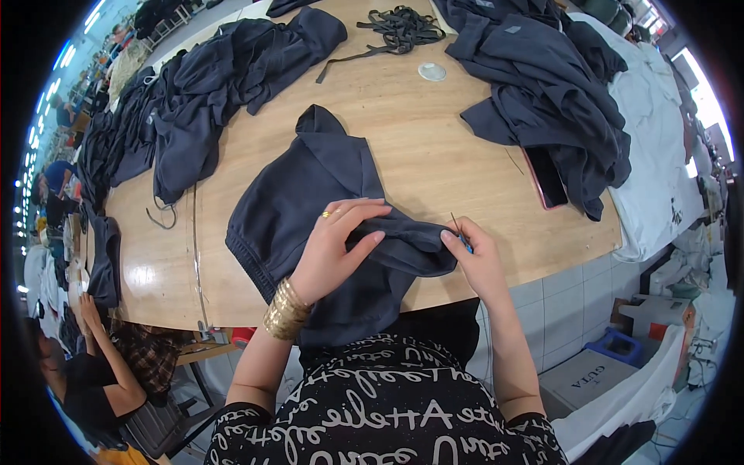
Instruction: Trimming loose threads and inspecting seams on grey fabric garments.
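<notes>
A dark navy sweatshirt (298,194) with a gathered elastic hem lies at the table's near edge, partly hanging over it. My left hand (341,240), with a ring and a wide gold bracelet, rests on the garment. Its fingers are stretched out and the thumb stands apart, with folded cloth between them. At the right end of that folded part, my right hand (474,252) pinches the cloth edge. The same hand also holds a small blue-handled tool with a thin dark tip, which looks like thread snips (468,245); the fingers hide most of it.
Heaps of dark garments lie at the far left (225,70) and far right (542,85) of the wooden table (434,155). Dark straps (399,31), a whitish disc (432,71) and a phone (545,178) lie there too. A co-worker (101,380) sits at lower left.
</notes>
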Tool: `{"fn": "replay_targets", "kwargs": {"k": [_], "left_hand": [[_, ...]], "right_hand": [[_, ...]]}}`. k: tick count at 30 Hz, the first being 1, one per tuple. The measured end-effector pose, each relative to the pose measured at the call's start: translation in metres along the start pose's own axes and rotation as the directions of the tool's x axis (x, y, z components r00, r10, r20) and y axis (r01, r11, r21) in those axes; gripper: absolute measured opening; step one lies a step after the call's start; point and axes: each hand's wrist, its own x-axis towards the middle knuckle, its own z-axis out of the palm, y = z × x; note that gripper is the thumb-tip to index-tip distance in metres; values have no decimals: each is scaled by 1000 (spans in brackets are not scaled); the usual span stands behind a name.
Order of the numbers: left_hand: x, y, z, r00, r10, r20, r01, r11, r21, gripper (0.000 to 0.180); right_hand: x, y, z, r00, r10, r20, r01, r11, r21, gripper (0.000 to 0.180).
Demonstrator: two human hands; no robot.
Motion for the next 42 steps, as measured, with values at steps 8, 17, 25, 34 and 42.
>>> {"fn": "replay_targets", "kwargs": {"k": [8, 17, 25, 34, 42], "left_hand": [[11, -30, 16, 976, 126, 179, -123, 992, -30, 13], [6, 19, -9, 980, -171, 97, 197, 859, -473, 14], [-4, -5, -27, 929, -266, 258, 360, 478, -801, 6], [-17, -24, -3, 823, -545, -161, 12, 300, -954, 12], [-20, -1, 43, 925, -374, -63, 205, 632, -747, 10]], "right_hand": [[-1, -23, 1, 988, -108, 113, 108, 994, 3, 11], [32, -61, 9, 798, -600, -54, 574, 785, -233, 24], [44, -70, 27, 767, -633, 104, 608, 666, -431, 32], [17, -53, 36, 809, -580, 95, 586, 785, -201, 28], [1, -38, 43, 815, -572, 88, 577, 792, -199, 27]]}}
